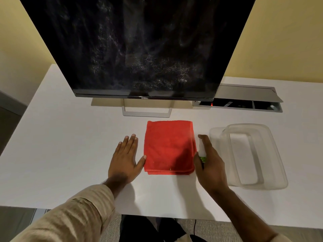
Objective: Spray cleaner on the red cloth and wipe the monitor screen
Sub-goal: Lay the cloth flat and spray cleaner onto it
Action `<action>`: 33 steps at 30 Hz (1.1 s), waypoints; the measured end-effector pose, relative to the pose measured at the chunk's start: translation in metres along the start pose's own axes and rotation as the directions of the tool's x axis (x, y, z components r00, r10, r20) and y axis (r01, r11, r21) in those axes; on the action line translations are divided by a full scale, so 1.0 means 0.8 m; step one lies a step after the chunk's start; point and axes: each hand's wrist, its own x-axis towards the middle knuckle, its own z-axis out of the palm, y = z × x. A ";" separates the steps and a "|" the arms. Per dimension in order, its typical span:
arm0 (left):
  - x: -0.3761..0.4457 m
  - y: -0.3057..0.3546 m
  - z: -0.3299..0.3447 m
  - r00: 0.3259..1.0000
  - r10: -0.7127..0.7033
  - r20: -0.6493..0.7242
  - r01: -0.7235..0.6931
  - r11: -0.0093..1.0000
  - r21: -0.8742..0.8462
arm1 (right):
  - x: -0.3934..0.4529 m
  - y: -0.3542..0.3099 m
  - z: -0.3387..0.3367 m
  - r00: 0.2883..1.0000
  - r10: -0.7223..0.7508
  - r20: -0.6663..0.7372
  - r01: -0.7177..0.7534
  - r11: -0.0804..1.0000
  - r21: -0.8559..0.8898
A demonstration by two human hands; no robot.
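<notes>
Red cloth [169, 147] on white desk [70, 137]

I see warm, dim indoor light. The white matte table top [70, 137] is brightest. Soft shadows lie under the black flat monitor screen [139, 49], whose dusty smears catch light. Wide-angle bending splays the monitor's edges; the frame's bottom corners look soft.

Right hand [210, 165] grips spray bottle [202, 151] beside red cloth [169, 147].
</notes>
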 end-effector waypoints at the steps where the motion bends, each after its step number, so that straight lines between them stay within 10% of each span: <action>1: 0.000 0.000 0.000 1.000 0.000 -0.001 0.000 1.000 0.001 | 0.000 0.001 0.001 1.000 0.008 0.017 -0.009 1.000 0.014; 12: 0.000 0.005 -0.006 1.000 0.014 -0.016 -0.015 1.000 -0.017 | -0.065 0.027 0.001 0.928 -0.077 0.363 0.091 0.996 -0.022; 33: 0.000 0.005 -0.007 1.000 0.000 -0.010 0.000 1.000 0.002 | 0.013 0.011 -0.010 0.997 0.010 -0.082 -0.010 1.000 0.008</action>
